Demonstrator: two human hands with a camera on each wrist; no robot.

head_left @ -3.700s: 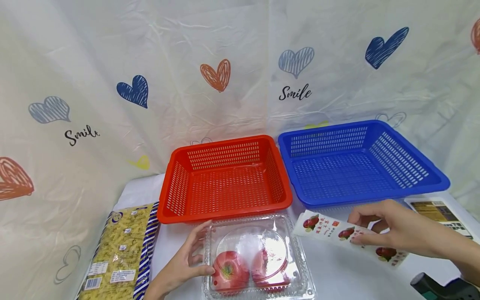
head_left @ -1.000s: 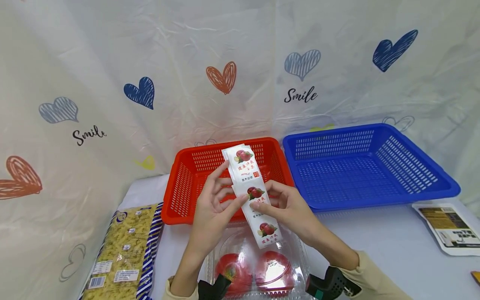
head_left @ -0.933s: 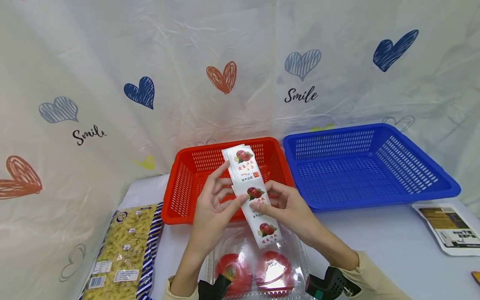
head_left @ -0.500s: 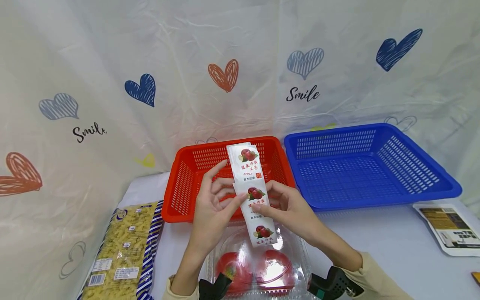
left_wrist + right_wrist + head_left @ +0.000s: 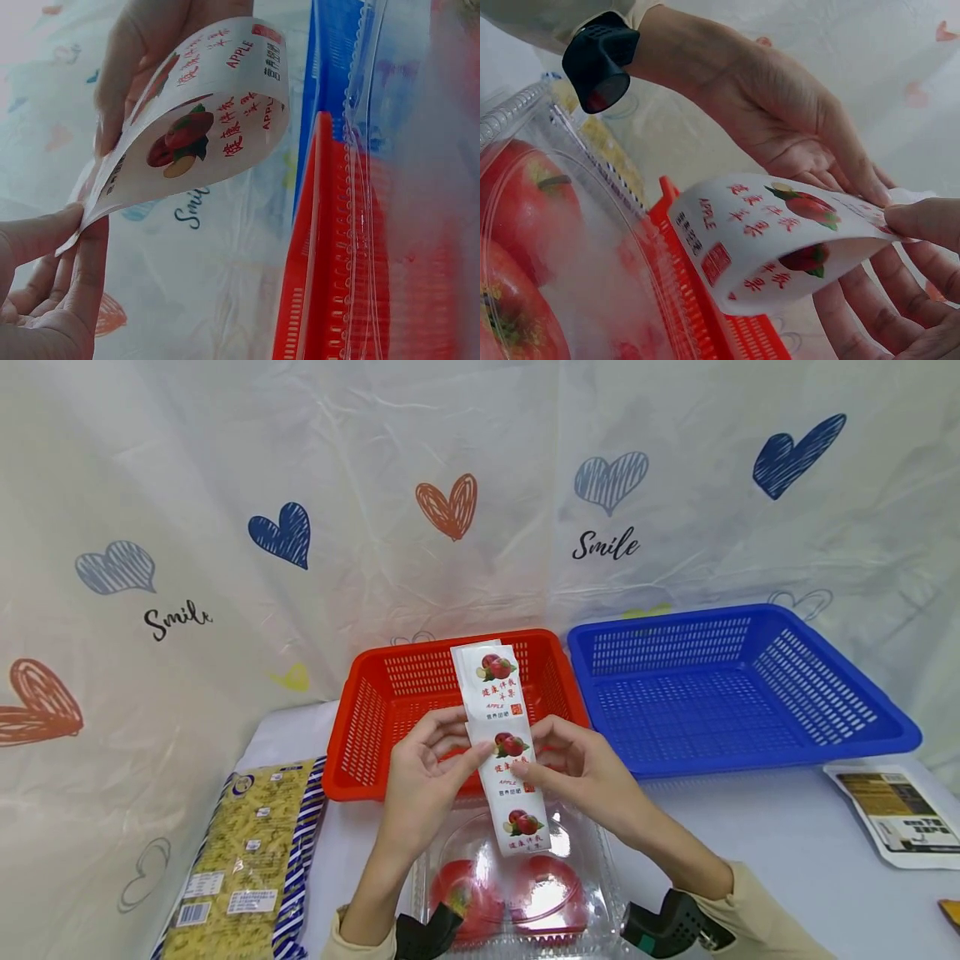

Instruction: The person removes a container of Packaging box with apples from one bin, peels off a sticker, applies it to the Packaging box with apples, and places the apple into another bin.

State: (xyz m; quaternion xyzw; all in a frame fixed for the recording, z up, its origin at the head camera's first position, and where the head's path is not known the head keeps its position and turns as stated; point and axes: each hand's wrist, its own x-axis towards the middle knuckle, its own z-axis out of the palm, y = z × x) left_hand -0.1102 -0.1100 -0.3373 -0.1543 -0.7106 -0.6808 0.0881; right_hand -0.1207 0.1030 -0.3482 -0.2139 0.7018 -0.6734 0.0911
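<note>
Label strip [image 5: 504, 753] is held up over the clear container [image 5: 594, 868]. Left hand [image 5: 422, 777] and right hand [image 5: 588, 772] each pinch it, thumb against fingers, at opposite edges, probably to steady the curling backing; print faces the person, presumably for reading.

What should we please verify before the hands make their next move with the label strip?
1. Left hand holding the label strip: ok.
2. Right hand holding it too: ok.
3. Strip lying flat: not ok, it curls into a loop in both wrist views.
4. Two apples inside the clear container: ok.
5. Container lid fastened: cannot tell.
6. One label separated from its backing: cannot tell.
</note>
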